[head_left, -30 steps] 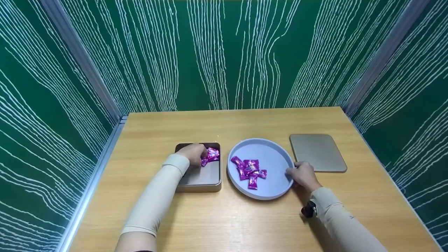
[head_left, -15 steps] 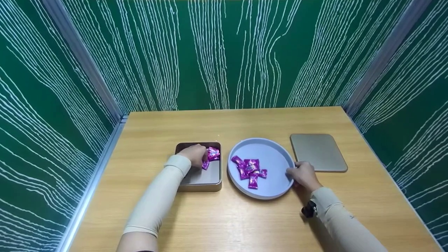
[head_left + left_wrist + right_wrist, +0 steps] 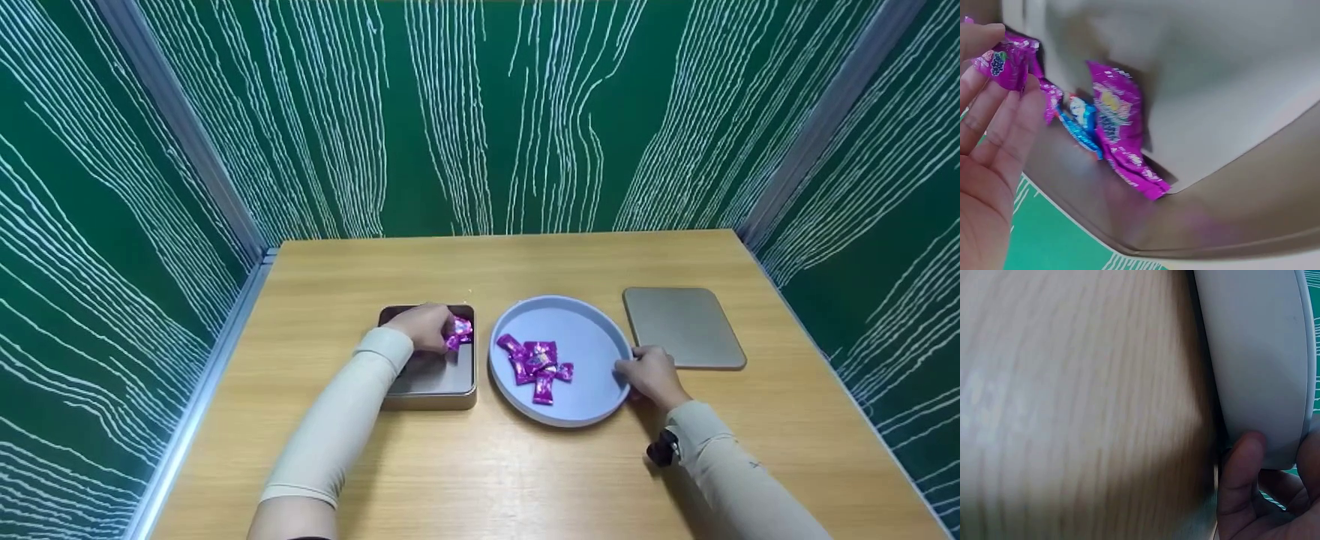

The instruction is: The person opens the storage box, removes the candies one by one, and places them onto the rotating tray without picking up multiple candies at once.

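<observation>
My left hand (image 3: 424,327) reaches into a rectangular metal tin (image 3: 442,403). Its thumb and fingers pinch a purple-wrapped candy (image 3: 1012,63), seen in the left wrist view. Beside the fingers, against the tin's wall, lie another purple candy (image 3: 1114,115) and a blue wrapper (image 3: 1081,126). My right hand (image 3: 654,377) grips the right side of a round pale-blue tray (image 3: 581,322), fingertips (image 3: 1248,447) against its outer wall. Several purple candies (image 3: 540,360) lie in a cluster on the left half of the tray.
A flat metal lid (image 3: 684,328) lies at the right, behind the right hand. The wooden table (image 3: 465,480) meets green, white-streaked panels (image 3: 495,150) at its back and sides. The tin stands just left of the tray.
My left hand has shifted slightly right and back inside the tin, towards the candies in its far right corner. The right hand and the tray have stayed in place.
</observation>
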